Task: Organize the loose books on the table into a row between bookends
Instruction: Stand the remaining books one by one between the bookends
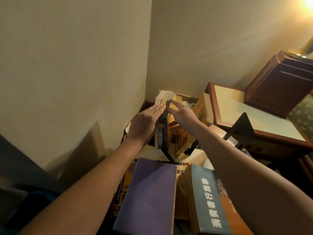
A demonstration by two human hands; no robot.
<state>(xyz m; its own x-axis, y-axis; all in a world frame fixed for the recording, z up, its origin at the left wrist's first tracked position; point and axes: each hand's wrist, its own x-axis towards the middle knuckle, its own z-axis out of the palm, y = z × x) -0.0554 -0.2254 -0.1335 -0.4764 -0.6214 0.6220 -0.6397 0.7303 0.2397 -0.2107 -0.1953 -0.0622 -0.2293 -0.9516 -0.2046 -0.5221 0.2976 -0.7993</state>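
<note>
Books lie loose at the near edge of my view: a purple book [147, 195] flat on top of a yellow book [124, 185], and just to its right a blue book [208, 200] with large pale characters on its cover. Past them I see a strip of pale table [201, 158].

Beyond that stands a short row of upright books [163, 134], dark spines toward me, with a yellow paperback [183, 143] leaning against the row's right side.

My left hand [145, 124] lies flat against the left side of the row, fingers straight and together, holding nothing. My right hand [182, 114] reaches over the top from the right, fingers stretched out and the thumb spread. Its fingertips touch an old yellowed book [163, 97] at the far end of the row. I cannot tell whether the thumb grips anything.

A black bookend [240, 129] stands to the right, apart from the row. Behind it are a wood-framed side table [237, 107] and a brown cabinet [279, 85], and the row ends in the wall corner.
</note>
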